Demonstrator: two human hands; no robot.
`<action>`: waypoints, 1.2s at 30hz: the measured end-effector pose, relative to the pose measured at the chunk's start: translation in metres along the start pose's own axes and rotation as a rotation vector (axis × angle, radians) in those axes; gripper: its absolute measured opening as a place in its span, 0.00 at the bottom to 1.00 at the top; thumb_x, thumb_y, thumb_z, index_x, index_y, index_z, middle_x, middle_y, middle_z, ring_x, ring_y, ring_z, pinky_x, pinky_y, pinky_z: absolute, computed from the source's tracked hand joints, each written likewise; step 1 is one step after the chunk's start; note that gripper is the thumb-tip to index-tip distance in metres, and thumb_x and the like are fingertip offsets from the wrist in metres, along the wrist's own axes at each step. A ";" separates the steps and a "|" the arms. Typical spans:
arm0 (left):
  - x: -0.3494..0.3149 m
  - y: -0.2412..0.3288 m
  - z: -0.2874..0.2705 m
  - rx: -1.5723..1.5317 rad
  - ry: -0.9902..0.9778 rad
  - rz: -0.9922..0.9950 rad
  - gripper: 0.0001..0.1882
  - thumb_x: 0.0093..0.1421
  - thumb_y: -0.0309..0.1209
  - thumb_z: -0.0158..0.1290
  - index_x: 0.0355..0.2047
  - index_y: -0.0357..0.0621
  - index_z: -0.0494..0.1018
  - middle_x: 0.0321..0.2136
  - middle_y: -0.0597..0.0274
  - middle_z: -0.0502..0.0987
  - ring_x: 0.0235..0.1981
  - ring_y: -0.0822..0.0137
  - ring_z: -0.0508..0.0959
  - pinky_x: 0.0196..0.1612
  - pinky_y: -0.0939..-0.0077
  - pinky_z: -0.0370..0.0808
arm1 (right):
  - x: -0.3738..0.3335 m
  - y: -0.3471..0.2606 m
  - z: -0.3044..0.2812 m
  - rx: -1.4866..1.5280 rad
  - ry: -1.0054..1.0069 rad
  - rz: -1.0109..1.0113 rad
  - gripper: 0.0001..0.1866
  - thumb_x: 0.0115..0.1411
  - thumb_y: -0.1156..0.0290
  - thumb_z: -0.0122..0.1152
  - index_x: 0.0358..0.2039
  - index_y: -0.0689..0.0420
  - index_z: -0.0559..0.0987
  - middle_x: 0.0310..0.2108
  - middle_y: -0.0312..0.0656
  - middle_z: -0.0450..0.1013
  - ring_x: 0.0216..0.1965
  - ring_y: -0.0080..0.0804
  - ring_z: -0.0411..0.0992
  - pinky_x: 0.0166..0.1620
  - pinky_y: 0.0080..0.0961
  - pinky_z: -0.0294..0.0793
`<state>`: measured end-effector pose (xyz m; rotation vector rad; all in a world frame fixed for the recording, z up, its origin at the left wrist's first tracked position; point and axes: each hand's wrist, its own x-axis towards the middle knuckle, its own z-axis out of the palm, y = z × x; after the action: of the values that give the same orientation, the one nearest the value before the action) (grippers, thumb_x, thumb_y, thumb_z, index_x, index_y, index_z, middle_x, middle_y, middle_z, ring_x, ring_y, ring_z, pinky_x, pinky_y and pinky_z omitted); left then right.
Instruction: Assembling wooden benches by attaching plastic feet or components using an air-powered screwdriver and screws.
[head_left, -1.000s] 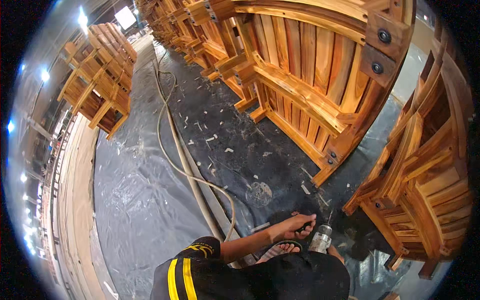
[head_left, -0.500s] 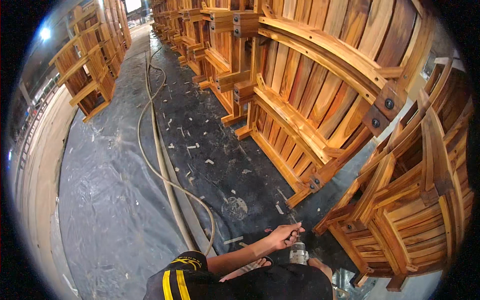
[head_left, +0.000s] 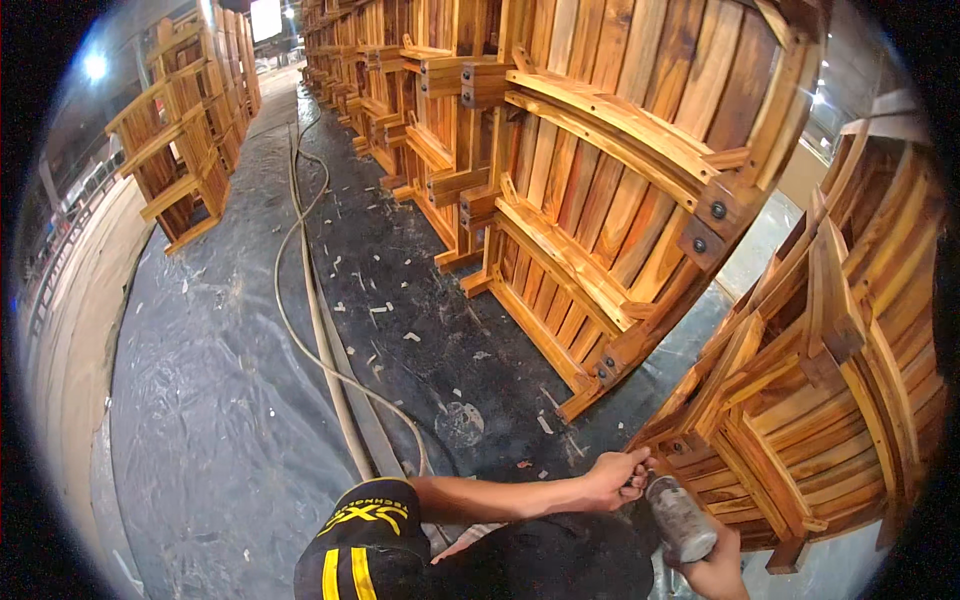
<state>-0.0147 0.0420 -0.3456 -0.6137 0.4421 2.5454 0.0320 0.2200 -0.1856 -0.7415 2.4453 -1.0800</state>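
Note:
In my right hand is a grey power driver, its nose tilted up and away toward the nearest wooden piece. My left hand is just beyond the driver's tip, its fingertips pinched together. Whatever lies between those fingers is too small to make out. Both hands are at the lower left edge of a slatted wooden furniture piece with curved rails. A dark bolt or hole shows on its brown block, close past my left fingertips.
A taller slatted wooden piece with bolted brown blocks stands ahead, in a long row of similar ones. More wooden frames are stacked far left. A hose runs along the dark sheeted floor, strewn with pale scraps.
Both hands and the driver have moved right, up to the near wooden piece's edge. The driver has swung out from beside my leg and shows more fully. The view has shifted slightly.

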 end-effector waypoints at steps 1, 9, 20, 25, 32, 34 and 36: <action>-0.002 -0.005 0.012 0.007 -0.004 -0.006 0.13 0.64 0.39 0.47 0.31 0.41 0.69 0.16 0.73 0.61 0.15 0.78 0.59 0.14 0.84 0.51 | -0.006 0.000 -0.004 -0.011 0.043 -0.030 0.23 0.42 0.79 0.56 0.44 0.65 0.74 0.36 0.52 0.75 0.40 0.41 0.74 0.44 0.30 0.69; 0.027 -0.065 0.105 0.379 -0.012 0.105 0.13 0.62 0.37 0.49 0.26 0.41 0.68 0.15 0.68 0.64 0.10 0.77 0.59 0.11 0.81 0.50 | -0.088 0.059 0.002 0.252 0.568 0.005 0.22 0.48 0.73 0.65 0.45 0.62 0.75 0.43 0.48 0.74 0.46 0.33 0.71 0.49 0.25 0.67; 0.069 -0.154 0.194 1.033 -0.160 0.116 0.13 0.59 0.43 0.52 0.28 0.46 0.70 0.13 0.68 0.64 0.12 0.74 0.63 0.12 0.80 0.58 | -0.143 0.163 0.060 0.592 1.219 0.379 0.22 0.44 0.76 0.63 0.43 0.58 0.74 0.35 0.36 0.71 0.31 0.25 0.68 0.33 0.22 0.67; 0.070 -0.157 0.202 0.958 -0.214 0.017 0.09 0.61 0.34 0.50 0.33 0.40 0.69 0.15 0.72 0.59 0.13 0.78 0.58 0.13 0.86 0.53 | -0.131 0.178 0.068 0.937 1.291 0.200 0.21 0.41 0.86 0.60 0.40 0.62 0.75 0.35 0.39 0.72 0.34 0.27 0.70 0.33 0.22 0.69; 0.095 -0.239 0.139 0.703 -0.214 0.115 0.12 0.62 0.37 0.49 0.32 0.39 0.71 0.16 0.72 0.60 0.14 0.78 0.60 0.14 0.85 0.54 | -0.144 0.193 0.100 1.279 1.408 0.070 0.20 0.43 0.85 0.55 0.41 0.64 0.70 0.32 0.41 0.72 0.25 0.25 0.69 0.26 0.20 0.69; 0.095 -0.250 0.124 0.704 -0.213 0.100 0.12 0.63 0.37 0.49 0.32 0.38 0.71 0.16 0.72 0.60 0.14 0.78 0.60 0.14 0.85 0.54 | -0.144 0.192 0.105 1.383 1.450 0.074 0.18 0.40 0.82 0.54 0.36 0.65 0.71 0.29 0.41 0.69 0.20 0.28 0.67 0.22 0.23 0.67; 0.098 -0.252 0.117 0.691 -0.275 0.066 0.13 0.63 0.37 0.49 0.32 0.38 0.71 0.15 0.72 0.61 0.14 0.78 0.61 0.14 0.85 0.54 | -0.147 0.198 0.110 1.409 1.441 0.077 0.19 0.39 0.81 0.54 0.36 0.65 0.71 0.28 0.41 0.69 0.19 0.28 0.66 0.22 0.23 0.66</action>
<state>-0.0005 0.3365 -0.3436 0.0070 1.1712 2.2654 0.1433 0.3576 -0.3892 0.8624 1.3463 -3.2978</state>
